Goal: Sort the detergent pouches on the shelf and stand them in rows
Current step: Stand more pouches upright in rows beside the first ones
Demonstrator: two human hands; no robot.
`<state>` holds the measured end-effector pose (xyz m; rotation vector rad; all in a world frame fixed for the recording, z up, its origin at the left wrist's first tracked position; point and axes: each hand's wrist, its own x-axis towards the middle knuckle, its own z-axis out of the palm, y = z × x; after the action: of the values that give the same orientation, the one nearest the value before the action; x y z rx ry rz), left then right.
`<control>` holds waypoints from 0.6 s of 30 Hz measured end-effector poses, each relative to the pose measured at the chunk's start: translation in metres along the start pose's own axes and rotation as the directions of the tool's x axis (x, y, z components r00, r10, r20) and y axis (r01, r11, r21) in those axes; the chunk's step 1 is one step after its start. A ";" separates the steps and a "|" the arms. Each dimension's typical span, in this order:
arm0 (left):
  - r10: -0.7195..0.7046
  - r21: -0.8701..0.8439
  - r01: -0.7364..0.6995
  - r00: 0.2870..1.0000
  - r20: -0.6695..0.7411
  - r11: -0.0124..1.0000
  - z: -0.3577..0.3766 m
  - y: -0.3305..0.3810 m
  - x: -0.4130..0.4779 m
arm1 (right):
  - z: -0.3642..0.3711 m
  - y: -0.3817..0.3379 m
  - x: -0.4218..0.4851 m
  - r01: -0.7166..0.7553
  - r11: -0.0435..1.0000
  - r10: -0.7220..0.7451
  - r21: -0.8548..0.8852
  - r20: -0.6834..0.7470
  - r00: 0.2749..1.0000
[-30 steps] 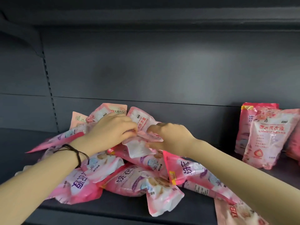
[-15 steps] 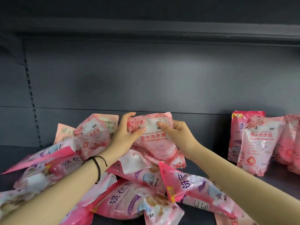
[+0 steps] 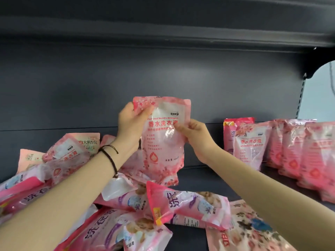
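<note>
Above the heap [image 3: 188,203], left grip [image 3: 130,124] and right grip [image 3: 197,138] pinch one pouch [image 3: 163,144] (upright).

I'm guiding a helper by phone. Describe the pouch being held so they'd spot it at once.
Find the dark grey shelf, with a jumbled heap of pink pouches at left and a standing row at right. Between them the held pouch hangs upright, left hand gripping its top corner, right hand pinching its right edge. It alone is off the shelf.
</note>
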<state>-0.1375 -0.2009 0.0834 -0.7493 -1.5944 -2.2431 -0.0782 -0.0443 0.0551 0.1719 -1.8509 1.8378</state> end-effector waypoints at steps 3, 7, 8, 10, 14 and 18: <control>0.067 -0.062 -0.065 0.997 0.028 0.996 0.044 0.013 -0.005 | -0.033 -0.023 -0.008 0.066 0.995 -0.063 0.070 -0.043 0.997; 0.087 -0.085 -0.079 0.991 0.097 0.993 0.103 0.007 -0.029 | -0.091 -0.032 -0.030 0.078 0.992 -0.066 0.096 -0.129 0.989; 0.082 -0.101 -0.071 0.990 0.113 0.992 0.118 0.003 -0.036 | -0.108 -0.032 -0.035 0.079 0.993 -0.065 0.091 -0.151 0.986; 0.062 -0.117 -0.045 0.988 0.142 0.992 0.147 -0.006 -0.051 | -0.141 -0.031 -0.045 0.070 0.992 -0.050 0.102 -0.186 0.981; -0.016 -0.068 0.028 0.984 0.180 0.997 0.195 -0.036 -0.078 | -0.200 -0.019 -0.058 0.033 0.990 -0.005 0.135 -0.205 0.979; -0.049 0.066 0.032 0.964 0.263 0.997 0.218 -0.073 -0.104 | -0.241 0.004 -0.066 0.005 0.992 0.020 0.129 -0.189 0.982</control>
<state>-0.0362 0.0225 0.0225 -1.0456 -1.8034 -2.1846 0.0418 0.1701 0.0085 0.0326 -1.6068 1.9084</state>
